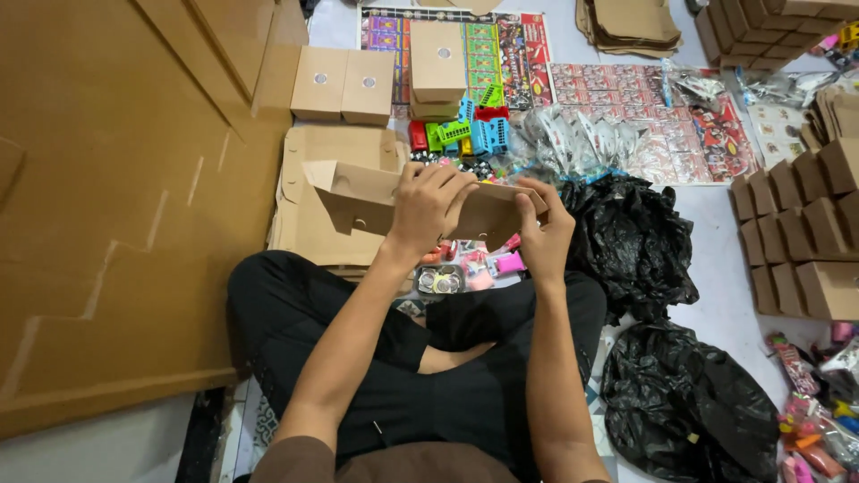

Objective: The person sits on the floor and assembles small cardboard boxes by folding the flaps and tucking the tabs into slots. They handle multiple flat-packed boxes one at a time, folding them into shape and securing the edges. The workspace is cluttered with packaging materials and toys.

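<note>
I hold a partly folded brown cardboard box [362, 201] above my crossed legs. My left hand [428, 207] grips its middle from the top, fingers curled over the edge. At the box's right end my right hand [540, 234] pinches a flap. One flap on the left side stands open and shows a small round hole. Below the box, small pink and red toys [490, 266] and a little tin of rings [439, 280] lie on the floor.
Flat box blanks [335, 148] lie in front of me; closed boxes [344, 83] stand beyond. Bright plastic toy trucks [470, 130] sit ahead, two black plastic bags [640, 241] on my right, more folded boxes [805, 228] at far right, big cardboard sheets [116, 206] at left.
</note>
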